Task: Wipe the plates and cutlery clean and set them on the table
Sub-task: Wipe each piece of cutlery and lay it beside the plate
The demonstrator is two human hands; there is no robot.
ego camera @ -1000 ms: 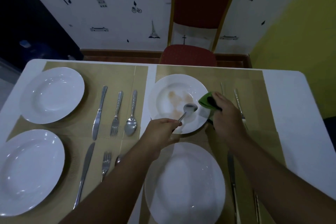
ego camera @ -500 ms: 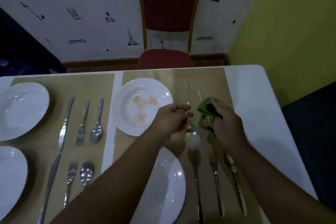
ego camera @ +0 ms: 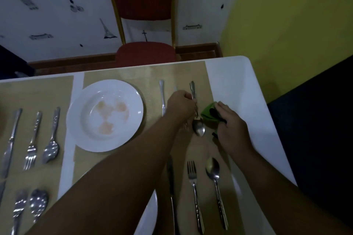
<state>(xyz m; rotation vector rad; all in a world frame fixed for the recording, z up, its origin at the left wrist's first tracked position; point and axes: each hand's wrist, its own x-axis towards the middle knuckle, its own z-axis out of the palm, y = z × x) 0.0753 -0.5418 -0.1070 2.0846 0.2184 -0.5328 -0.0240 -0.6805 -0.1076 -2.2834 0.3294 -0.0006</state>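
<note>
My left hand (ego camera: 180,108) grips a steel spoon (ego camera: 198,129) by the handle, bowl toward me, low over the tan placemat (ego camera: 150,74) right of a white plate (ego camera: 104,114) smeared with reddish stains. My right hand (ego camera: 232,126) holds a green cloth (ego camera: 210,113) just right of the spoon's bowl, close to it. A knife (ego camera: 162,97) lies on the mat left of my left hand. Nearer me lie a knife (ego camera: 172,187), a fork (ego camera: 193,192) and a spoon (ego camera: 214,177) with a pale smear in its bowl.
A left-hand setting has a knife (ego camera: 10,139), fork (ego camera: 32,145) and spoon (ego camera: 51,145), with another fork (ego camera: 19,208) and spoon (ego camera: 38,204) below. A second white plate (ego camera: 150,215) shows under my left forearm. A red chair (ego camera: 145,51) stands behind the white table (ego camera: 236,86).
My left hand carried the spoon from over the stained plate to the right and lowered it to the placemat. The cloth hand moved right alongside it. The view swung right.
</note>
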